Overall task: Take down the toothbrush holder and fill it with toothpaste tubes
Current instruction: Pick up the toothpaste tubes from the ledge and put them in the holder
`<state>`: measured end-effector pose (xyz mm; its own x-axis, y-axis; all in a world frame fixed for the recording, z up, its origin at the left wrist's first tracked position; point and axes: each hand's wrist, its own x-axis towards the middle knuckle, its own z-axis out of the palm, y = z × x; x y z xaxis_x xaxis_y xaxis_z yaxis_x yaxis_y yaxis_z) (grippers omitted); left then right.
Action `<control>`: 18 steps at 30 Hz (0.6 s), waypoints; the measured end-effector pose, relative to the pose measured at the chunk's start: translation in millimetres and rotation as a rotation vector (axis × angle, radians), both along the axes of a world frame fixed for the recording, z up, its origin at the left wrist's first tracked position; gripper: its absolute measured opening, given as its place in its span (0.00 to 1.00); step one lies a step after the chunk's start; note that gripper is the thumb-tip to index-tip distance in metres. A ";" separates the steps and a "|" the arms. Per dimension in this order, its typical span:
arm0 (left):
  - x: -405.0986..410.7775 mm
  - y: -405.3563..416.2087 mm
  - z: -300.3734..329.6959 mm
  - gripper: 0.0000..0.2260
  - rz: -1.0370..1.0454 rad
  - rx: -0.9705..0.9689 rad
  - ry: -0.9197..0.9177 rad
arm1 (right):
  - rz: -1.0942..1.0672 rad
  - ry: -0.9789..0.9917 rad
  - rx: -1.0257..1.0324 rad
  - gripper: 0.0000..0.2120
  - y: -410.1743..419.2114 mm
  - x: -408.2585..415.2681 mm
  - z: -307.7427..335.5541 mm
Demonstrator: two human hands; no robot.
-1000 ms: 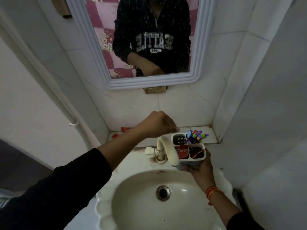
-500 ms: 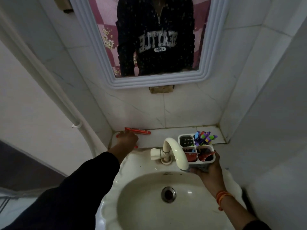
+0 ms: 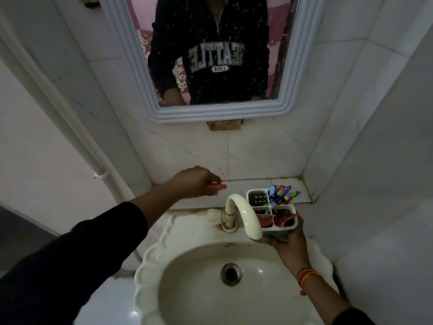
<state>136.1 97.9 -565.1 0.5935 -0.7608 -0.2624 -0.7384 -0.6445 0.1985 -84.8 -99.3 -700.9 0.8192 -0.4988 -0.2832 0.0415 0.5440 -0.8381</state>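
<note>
Left hand is extended forward, fingers closed; right hand is raised, fingers curled.

This is a small home bathroom corner. A cream scalloped washbasin with a curved tap and drain sits near, below a framed wall mirror on marbled white tiles. A white pipe runs down the left wall.

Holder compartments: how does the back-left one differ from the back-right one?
The back-left compartment looks empty, its dark perforated floor showing; the back-right compartment is crammed with colourful toothbrushes. Nothing rises above the back-left rim, while the brushes stick up and lean right out of the back-right one. Both belong to the same white holder.
</note>
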 end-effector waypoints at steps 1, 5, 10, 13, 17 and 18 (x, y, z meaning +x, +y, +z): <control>-4.7 -11.2 16.5 0.19 -0.003 -0.001 0.020 | -0.018 -0.009 -0.033 0.14 2.6 -1.3 3.4; -30.5 -60.4 66.3 0.17 -0.113 0.014 0.012 | -0.055 -0.002 0.035 0.17 1.8 -1.1 3.5; -62.8 -112.3 62.6 0.15 -0.166 0.119 -0.089 | 0.011 0.079 -0.354 0.31 1.6 -7.1 5.2; -65.9 -122.0 43.6 0.12 -0.147 0.118 -0.010 | 0.060 0.165 -0.544 0.49 -2.4 -6.6 -5.0; -44.6 -99.7 36.7 0.14 0.036 -0.115 0.271 | -0.002 0.074 -0.455 0.40 0.1 -4.6 1.2; -34.8 -90.6 32.3 0.14 0.059 -0.123 0.213 | -0.006 0.053 -0.378 0.37 0.5 -4.3 2.4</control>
